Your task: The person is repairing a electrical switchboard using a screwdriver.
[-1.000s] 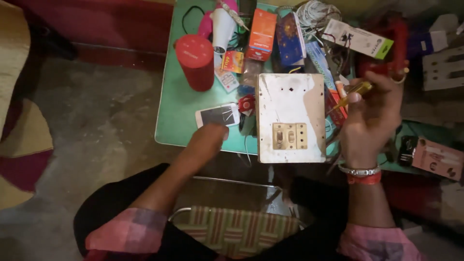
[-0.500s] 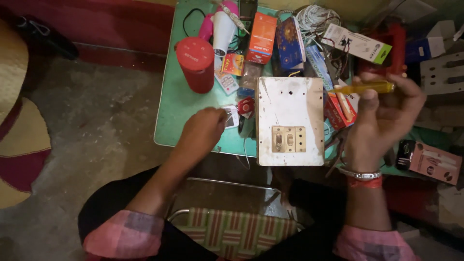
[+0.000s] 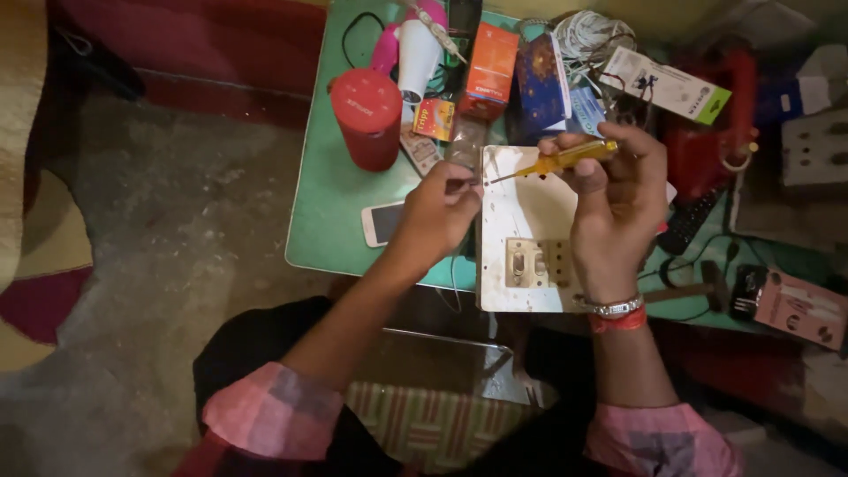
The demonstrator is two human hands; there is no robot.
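Right hand (image 3: 618, 203) sits right of centre, fingers curled shut around a yellow screwdriver (image 3: 565, 159); the tool lies nearly level, handle up by the fingertips, tip aimed left at the upper left corner of the white board (image 3: 521, 221); left hand (image 3: 437, 212) is at that same corner, just left of centre, fingers pinched together at the board's edge on something too small to make out, a screw perhaps; tip and pinch look almost touching.

The board lies flat on the green counter (image 3: 327, 203), its lower edge hanging over the near side; a tan socket plate (image 3: 534, 263) sits low on it, partly under the right wrist; a phone (image 3: 382, 223) peeks out left of the left hand; a red cylinder (image 3: 367, 119) stands in the upper middle-left; boxes, a coil of wire (image 3: 592, 35) and clutter crowd the top.

To do this well, in my view: bring the shaft closer to square with the board, because a slanted tip slips out of a slot; keep the left pinch steady until the tip is seated, then clear those fingers from the blade's path; press lightly and turn slowly, since the overhanging board could tip under a hard push; sliding it further onto the counter would help.
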